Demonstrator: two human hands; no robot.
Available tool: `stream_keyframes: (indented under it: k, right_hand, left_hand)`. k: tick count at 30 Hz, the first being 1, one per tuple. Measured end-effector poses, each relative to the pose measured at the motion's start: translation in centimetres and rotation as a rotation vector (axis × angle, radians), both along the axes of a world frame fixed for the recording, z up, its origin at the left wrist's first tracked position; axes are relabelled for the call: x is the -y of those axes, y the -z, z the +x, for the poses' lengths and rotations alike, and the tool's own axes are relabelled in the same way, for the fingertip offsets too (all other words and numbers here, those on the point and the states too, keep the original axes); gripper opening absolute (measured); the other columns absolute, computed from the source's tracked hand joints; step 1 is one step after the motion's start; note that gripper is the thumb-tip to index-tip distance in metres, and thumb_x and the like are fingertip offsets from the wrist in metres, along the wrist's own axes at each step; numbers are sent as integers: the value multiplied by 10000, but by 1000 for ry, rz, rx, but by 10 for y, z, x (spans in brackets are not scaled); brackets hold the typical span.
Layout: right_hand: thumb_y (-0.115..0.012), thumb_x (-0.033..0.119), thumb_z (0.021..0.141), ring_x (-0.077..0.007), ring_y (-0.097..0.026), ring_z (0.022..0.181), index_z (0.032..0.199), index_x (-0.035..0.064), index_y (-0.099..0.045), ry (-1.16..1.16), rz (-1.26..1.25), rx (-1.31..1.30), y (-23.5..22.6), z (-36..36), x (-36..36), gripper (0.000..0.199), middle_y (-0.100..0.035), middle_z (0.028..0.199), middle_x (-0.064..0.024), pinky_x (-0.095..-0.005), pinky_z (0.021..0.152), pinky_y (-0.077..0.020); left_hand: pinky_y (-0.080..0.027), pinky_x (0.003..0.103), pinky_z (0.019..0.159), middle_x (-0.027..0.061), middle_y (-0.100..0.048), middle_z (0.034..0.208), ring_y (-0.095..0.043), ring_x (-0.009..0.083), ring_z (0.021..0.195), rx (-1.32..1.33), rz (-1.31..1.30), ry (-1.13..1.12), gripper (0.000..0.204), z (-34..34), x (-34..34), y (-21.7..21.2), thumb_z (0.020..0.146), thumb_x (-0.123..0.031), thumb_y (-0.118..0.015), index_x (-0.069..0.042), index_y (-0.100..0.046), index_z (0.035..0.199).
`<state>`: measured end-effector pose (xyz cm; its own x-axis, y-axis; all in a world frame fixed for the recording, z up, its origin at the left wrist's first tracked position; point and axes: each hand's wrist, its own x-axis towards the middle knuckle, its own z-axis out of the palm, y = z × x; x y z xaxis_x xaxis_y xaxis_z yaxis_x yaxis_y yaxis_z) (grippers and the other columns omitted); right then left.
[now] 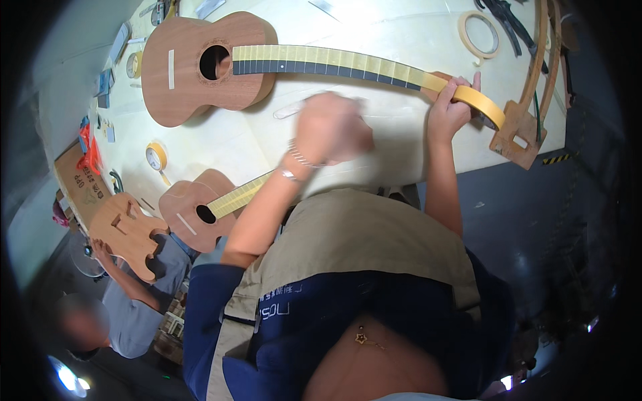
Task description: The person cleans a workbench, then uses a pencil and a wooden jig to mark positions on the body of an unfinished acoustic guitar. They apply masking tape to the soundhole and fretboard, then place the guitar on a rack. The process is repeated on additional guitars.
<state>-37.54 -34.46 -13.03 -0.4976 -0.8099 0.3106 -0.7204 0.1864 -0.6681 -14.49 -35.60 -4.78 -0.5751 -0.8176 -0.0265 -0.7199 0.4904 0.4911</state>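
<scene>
At two o'clock the right hand grips a roll of yellow masking tape against the neck end of the ukulele lying at eleven o'clock, while the blurred left hand hovers mid-bench, its finger spread impossible to tell.

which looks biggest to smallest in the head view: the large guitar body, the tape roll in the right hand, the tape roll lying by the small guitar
1. large guitar body
2. tape roll in the right hand
3. tape roll by the small guitar

The last two look close in size; their distances from the camera differ, so that order is unsure.

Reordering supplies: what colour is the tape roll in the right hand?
Yellow tape roll, seen in the head view.
</scene>
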Motion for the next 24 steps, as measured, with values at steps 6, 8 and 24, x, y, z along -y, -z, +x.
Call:
stream_keyframes:
  k: [6, 8, 24]
  right_hand:
    - [-524, 115, 891, -316, -557, 1040, 905, -73, -587, 39, -87, 184, -4, 2, 2, 199, -491, 1273, -218, -378, 866, -435]
    - [-528, 93, 884, -282, -578, 946, 961, -72, -570, 21, -87, 154, 3, -3, 0, 187, -488, 1274, -211, -353, 853, -446]
    - [-537, 126, 847, -271, -564, 914, 1178, 45, -554, 19, -94, 21, 1, -3, 0, 342, -583, 859, -42, -529, 1067, -202]
  left_hand:
    - [-482, 363, 691, 108, -592, 838, -562, 274, 792, 444, -77, -272, 184, 74, -4, 24, 735, -111, -686, -34, -602, 880]
    - [-491, 314, 612, 97, -610, 777, -594, 234, 714, 190, -45, -311, 177, 44, 1, -5, 734, -104, -712, -38, -611, 863]
    - [-479, 205, 572, 25, -616, 618, -540, 47, 529, -653, 624, -430, 523, -90, 12, 16, 809, -49, -671, -11, -493, 1299]
